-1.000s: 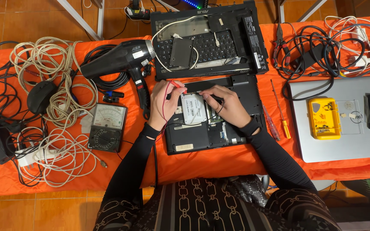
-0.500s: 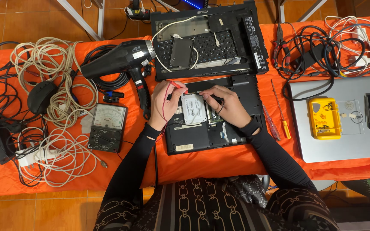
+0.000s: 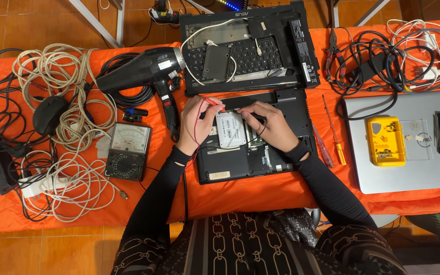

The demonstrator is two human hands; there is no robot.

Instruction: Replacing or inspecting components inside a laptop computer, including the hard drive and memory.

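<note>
Nothing has shifted since a moment ago: my left hand point(image 3: 195, 125) still pinches the red probe point(image 3: 214, 102) and my right hand point(image 3: 272, 126) grips the black probe point(image 3: 257, 118), both at the silver drive point(image 3: 230, 129) in the open laptop point(image 3: 250, 153), so testing continues.

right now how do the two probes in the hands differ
The red probe sits in the left hand, with a red lead looping down across the palm; the black probe is in the right hand, mostly hidden under the fingers, with its black lead curling at the knuckles. The red tip points right, at the drive's top left corner; the black one points left, toward its upper right edge. Both are held over the silver drive in the opened laptop base.
</note>
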